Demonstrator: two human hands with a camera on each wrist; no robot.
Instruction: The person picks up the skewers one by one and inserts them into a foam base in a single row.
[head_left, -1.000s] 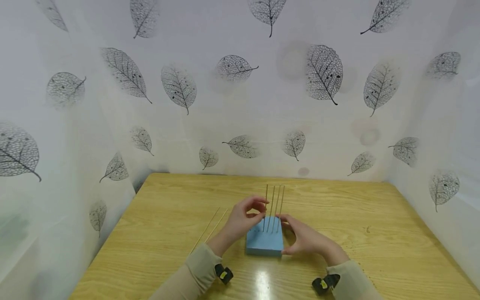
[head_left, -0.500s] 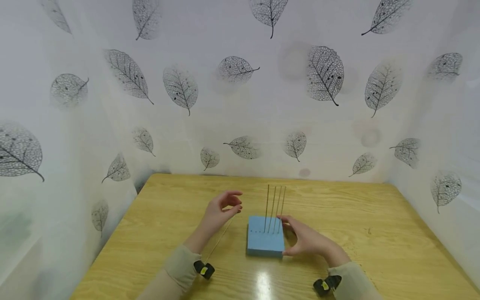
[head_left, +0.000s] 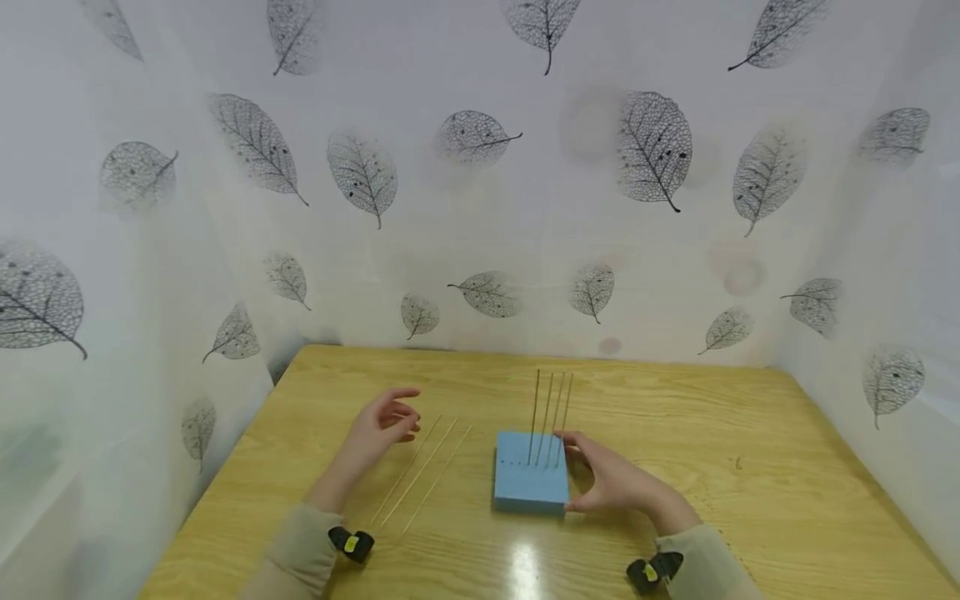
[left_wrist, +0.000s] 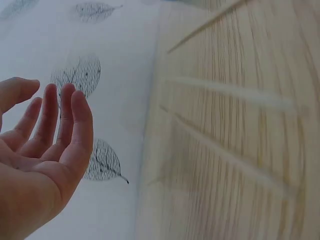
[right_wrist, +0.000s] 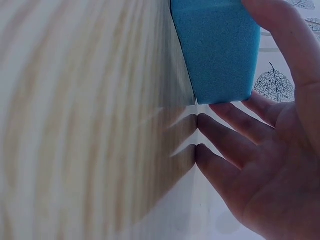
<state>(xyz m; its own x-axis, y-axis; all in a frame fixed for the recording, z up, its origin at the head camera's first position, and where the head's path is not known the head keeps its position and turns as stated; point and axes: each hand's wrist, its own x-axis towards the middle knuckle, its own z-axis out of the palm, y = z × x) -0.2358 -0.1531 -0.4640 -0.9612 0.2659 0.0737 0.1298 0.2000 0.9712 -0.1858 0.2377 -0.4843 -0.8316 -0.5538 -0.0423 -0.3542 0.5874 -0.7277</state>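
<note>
A light-blue foam block point(head_left: 528, 490) lies flat on the table, with several thin wooden sticks point(head_left: 534, 417) standing upright in its right half. A row of small holes shows to their left. My right hand point(head_left: 618, 479) grips the block's right side, thumb at the near corner and index finger at the far one; the right wrist view has the block point(right_wrist: 220, 55) above the lower fingers, whose tips touch the table. My left hand point(head_left: 375, 435) holds nothing, fingers loosely bent, just left of three thin wooden sticks point(head_left: 418, 472) lying slanted on the table.
The wooden table point(head_left: 712, 433) ends at the back against a white curtain point(head_left: 525, 225) printed with leaf shapes, which also hangs along both sides. Small dark marks point(head_left: 737, 459) dot the table's right part.
My left hand has left the leftmost upright stick and moved left past the lying sticks, so all three are now uncovered. The right hand and the block have stayed in place.
</note>
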